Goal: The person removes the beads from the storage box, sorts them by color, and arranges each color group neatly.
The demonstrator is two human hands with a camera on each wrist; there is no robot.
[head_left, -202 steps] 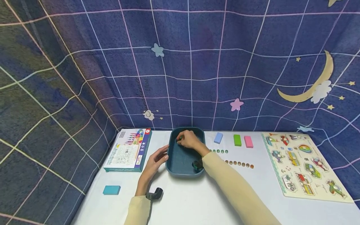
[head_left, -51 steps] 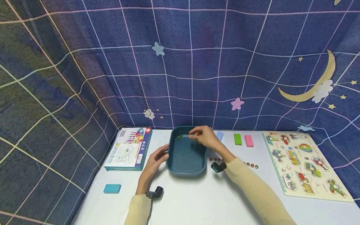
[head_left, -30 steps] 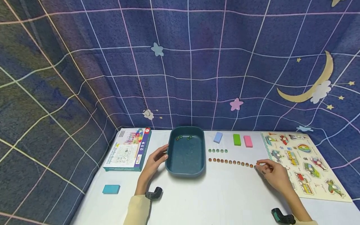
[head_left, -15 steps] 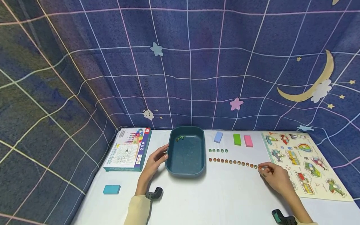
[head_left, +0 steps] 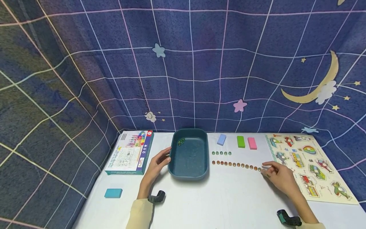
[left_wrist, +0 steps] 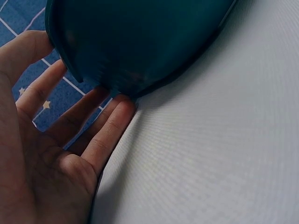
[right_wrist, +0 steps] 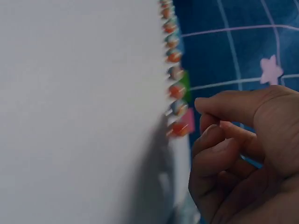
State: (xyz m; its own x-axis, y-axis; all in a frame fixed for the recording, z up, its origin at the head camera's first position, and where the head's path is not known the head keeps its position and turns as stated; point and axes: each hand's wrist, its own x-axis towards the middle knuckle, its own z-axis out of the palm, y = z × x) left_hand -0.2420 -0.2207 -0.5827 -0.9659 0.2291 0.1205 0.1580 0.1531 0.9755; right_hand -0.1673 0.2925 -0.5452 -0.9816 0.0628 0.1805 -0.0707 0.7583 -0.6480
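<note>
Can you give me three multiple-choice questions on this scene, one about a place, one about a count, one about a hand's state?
1. Where does the tray stand?
A. on the puzzle
B. between the box and the bead rows
C. on the teal block

2. How many beads are in the short green row?
A. five
B. two
C. twelve

3. What is the left hand doing?
A. gripping the box
B. lying flat far from everything
C. touching the tray's side with straight fingers

Answers:
1 B, the head view shows the box to its left and the long row to its right.
2 A, five beads show there.
3 C, the left wrist view shows the fingers against the tray wall.
</note>
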